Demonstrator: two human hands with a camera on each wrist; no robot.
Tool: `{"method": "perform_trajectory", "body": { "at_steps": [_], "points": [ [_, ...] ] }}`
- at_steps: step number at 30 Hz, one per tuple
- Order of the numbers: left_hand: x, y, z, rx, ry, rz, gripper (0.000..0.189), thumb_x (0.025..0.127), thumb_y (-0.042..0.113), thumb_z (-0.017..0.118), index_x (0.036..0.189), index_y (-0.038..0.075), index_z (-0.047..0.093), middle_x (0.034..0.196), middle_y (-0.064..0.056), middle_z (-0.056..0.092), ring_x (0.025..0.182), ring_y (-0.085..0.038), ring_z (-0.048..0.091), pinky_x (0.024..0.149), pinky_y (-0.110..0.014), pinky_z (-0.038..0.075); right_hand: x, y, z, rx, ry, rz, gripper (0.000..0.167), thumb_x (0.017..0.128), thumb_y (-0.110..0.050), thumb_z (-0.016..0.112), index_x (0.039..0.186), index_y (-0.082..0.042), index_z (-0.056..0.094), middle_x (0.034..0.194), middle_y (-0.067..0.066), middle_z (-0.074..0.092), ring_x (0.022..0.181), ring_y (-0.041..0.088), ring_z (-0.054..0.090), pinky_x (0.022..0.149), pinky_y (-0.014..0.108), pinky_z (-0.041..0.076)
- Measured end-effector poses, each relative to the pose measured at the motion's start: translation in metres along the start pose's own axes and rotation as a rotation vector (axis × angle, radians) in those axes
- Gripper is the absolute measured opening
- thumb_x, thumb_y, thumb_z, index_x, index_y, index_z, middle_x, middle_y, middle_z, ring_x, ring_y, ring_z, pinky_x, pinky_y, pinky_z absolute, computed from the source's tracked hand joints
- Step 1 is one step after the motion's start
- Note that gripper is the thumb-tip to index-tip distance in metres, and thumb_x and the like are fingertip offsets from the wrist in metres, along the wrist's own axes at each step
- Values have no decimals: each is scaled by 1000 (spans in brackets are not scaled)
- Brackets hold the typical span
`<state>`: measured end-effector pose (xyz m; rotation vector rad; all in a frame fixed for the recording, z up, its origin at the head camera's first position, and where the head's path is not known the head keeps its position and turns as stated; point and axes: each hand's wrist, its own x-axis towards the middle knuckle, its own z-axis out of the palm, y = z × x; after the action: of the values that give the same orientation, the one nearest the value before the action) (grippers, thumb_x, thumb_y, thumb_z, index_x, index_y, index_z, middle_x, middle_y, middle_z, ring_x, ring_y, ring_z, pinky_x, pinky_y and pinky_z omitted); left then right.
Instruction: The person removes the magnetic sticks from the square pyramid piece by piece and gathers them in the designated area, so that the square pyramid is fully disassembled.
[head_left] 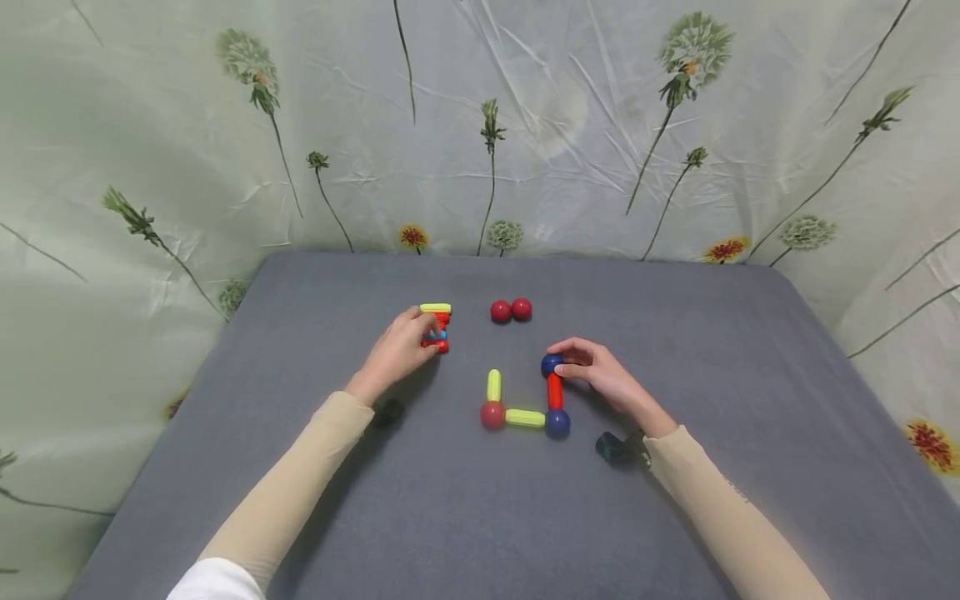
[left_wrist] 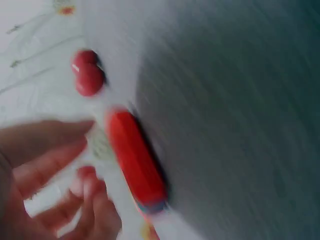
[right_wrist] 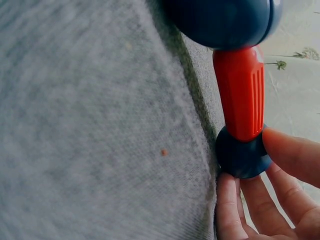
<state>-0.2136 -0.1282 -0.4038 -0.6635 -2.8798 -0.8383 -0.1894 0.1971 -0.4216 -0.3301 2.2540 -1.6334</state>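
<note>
My right hand (head_left: 603,379) pinches a dark blue ball (head_left: 552,365) between thumb and fingers. That ball sits on the far end of a red rod (head_left: 554,391), which joins a second blue ball (head_left: 557,423). From there a yellow rod (head_left: 525,418) runs left to a red ball (head_left: 492,415), with another yellow rod (head_left: 493,385) pointing away from it. Over a group of loose rods (head_left: 436,309) hovers my left hand (head_left: 401,346), thumb and fingers apart. Blurred in the left wrist view, a red rod (left_wrist: 136,155) lies beside its fingers, not held.
Two loose red balls (head_left: 512,310) lie side by side toward the back of the grey table (head_left: 450,517). A flower-patterned cloth (head_left: 420,200) hangs behind the table's far edge. Dark wrist cameras sit under both wrists.
</note>
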Motion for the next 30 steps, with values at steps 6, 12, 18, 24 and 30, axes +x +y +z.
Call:
{"method": "perform_trajectory", "body": {
  "at_steps": [6, 12, 18, 24, 30],
  "points": [
    [4, 29, 19, -342, -434, 117, 34, 90, 7, 59, 123, 6, 60, 115, -9, 56, 81, -16, 58, 74, -29, 49, 0, 1, 0, 7, 3, 2, 33, 92, -6, 60, 124, 3, 56, 124, 20, 55, 107, 29, 52, 89, 34, 42],
    [10, 41, 31, -357, -425, 146, 23, 82, -1, 66, 104, 7, 68, 98, -2, 56, 82, -14, 55, 75, -26, 47, 0, 1, 1, 11, 2, -1, 34, 92, -6, 61, 124, 4, 56, 124, 21, 55, 105, 28, 52, 88, 34, 42],
    [5, 35, 21, -442, -272, 87, 14, 80, -1, 72, 90, 7, 65, 93, -4, 56, 80, -17, 58, 74, -29, 50, 0, 0, 1, 7, 1, -1, 33, 92, -6, 60, 124, 3, 56, 125, 20, 55, 106, 28, 52, 88, 34, 42],
    [-10, 12, 2, -340, -54, -45, 14, 77, -3, 72, 87, 5, 64, 82, -5, 60, 72, -17, 56, 65, -30, 45, 0, 1, 0, 13, -9, -11, 33, 92, -5, 60, 124, 3, 56, 123, 21, 55, 104, 29, 52, 88, 34, 42],
    [-17, -11, -8, -132, 26, -126, 15, 76, 1, 73, 79, 4, 59, 73, -7, 54, 70, -23, 49, 62, -33, 41, 0, 2, -1, 9, -9, -17, 33, 92, -6, 60, 124, 3, 56, 123, 20, 55, 105, 28, 52, 89, 35, 43]
  ]
}}
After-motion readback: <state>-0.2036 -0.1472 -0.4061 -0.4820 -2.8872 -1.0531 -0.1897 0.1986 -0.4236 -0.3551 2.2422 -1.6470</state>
